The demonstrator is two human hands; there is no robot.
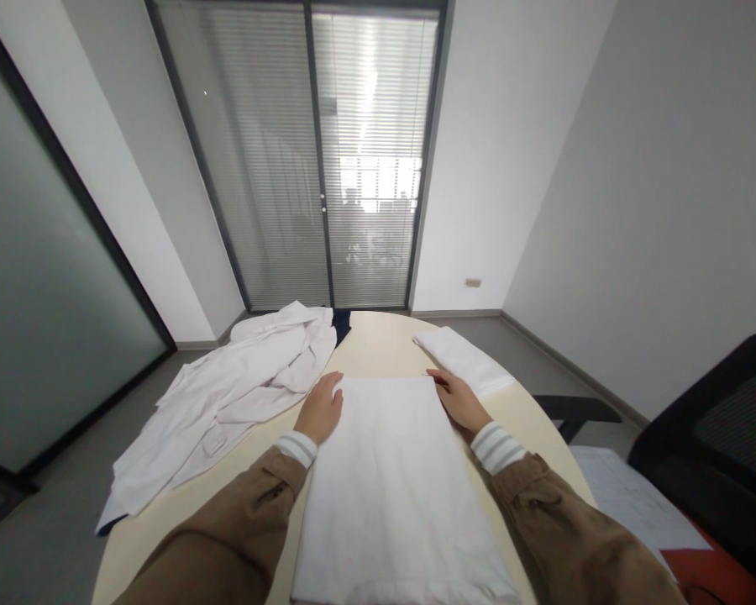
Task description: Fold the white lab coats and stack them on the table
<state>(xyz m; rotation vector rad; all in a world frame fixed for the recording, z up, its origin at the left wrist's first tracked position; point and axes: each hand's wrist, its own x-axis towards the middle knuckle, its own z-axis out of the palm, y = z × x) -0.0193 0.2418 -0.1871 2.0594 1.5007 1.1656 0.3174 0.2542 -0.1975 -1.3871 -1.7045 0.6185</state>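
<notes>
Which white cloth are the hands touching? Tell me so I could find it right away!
Look at the round cream table. In its middle, nearest the camera, lies a white folded cloth with the left hand and right hand at its far corners. Unlike the crumpled white garment to the left and the small folded cloth behind, it is large, flat and smooth.

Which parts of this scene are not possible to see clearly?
- Head view: near end of the folded cloth, cut by the bottom edge.
- Dark garment, mostly hidden under the white coat.
- Left hand and right hand: palms face down, undersides hidden.
- Room behind the blinds: blurred.
</notes>
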